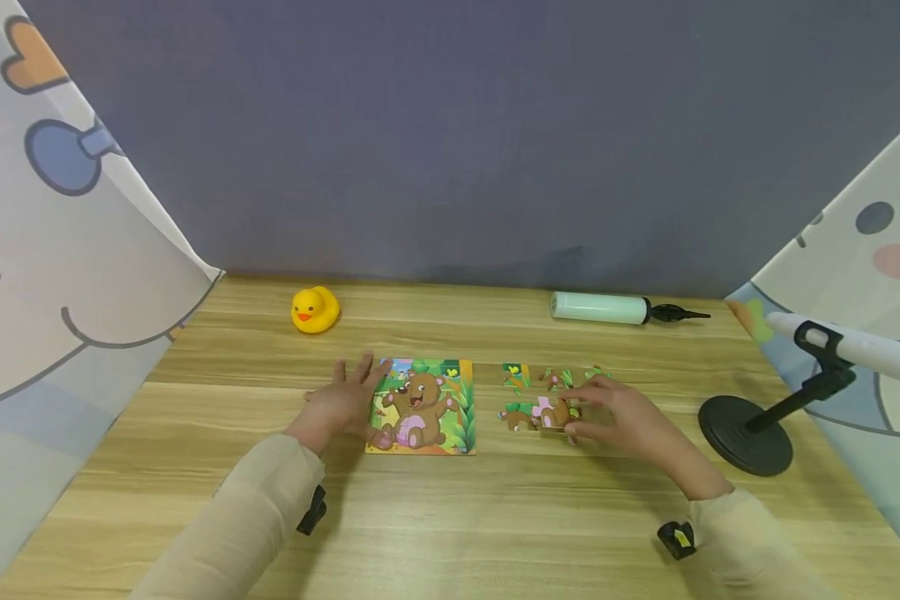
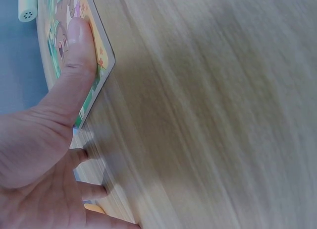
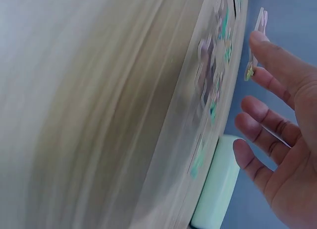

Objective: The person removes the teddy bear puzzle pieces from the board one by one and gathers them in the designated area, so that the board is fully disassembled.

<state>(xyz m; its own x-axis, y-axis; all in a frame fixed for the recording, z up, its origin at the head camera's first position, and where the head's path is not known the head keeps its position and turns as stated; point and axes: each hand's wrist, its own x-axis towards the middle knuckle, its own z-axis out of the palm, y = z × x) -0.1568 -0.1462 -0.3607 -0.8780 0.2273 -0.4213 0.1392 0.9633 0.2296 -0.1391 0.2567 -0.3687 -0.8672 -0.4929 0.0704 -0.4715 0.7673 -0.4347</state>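
A square bear picture board (image 1: 459, 408) lies flat on the wooden table. My left hand (image 1: 337, 408) rests at its left edge, fingers spread toward the table; in the left wrist view the thumb (image 2: 79, 55) lies straight across the board's face. My right hand (image 1: 621, 417) pinches a puzzle piece (image 1: 548, 412) with pink and brown print between thumb and index finger. The right wrist view shows this piece (image 3: 261, 22) held up off the table, the other fingers loosely bent. Several loose puzzle pieces (image 1: 516, 375) lie around and below it, some partly hidden by the right hand.
A yellow rubber duck (image 1: 315, 310) sits at the back left. A pale green hand pump (image 1: 600, 307) with a black nozzle lies at the back right. On the right stands a black round-based stand (image 1: 746, 437) holding a white tube. A grey panel (image 1: 450, 150) closes off the back.
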